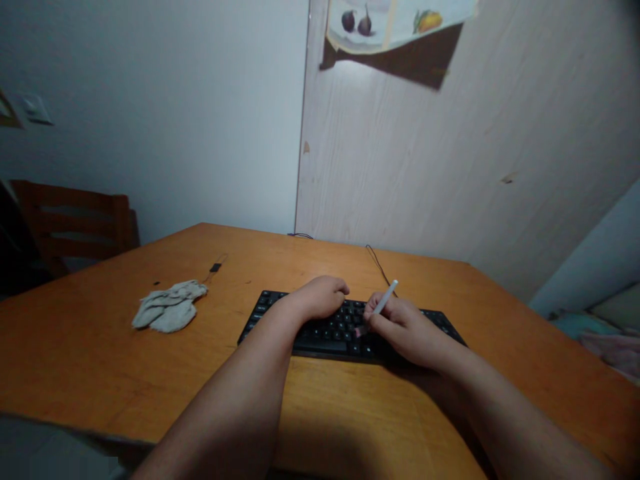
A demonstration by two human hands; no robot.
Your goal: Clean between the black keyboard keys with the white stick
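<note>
A black keyboard (320, 347) lies flat on the wooden table, its long side towards me. Across its far edge rests my left hand (323, 297), fingers curled over the edge and partly hidden. My right hand (400, 327) is closed in a pinch around a slim brush with a white handle (386, 297). The brush's pinkish tip points down and touches or hovers just over the keys, right of the keyboard's middle; which of the two I cannot tell. My right hand and wrist cover part of the keyboard's right side.
A crumpled grey-white cloth (170, 307) lies left on the table (100, 360). Behind it is a small black item with a thin loop (215, 267). A dark cable (379, 261) runs behind the keyboard. A wooden chair (80, 220) stands left; walls rise behind the table.
</note>
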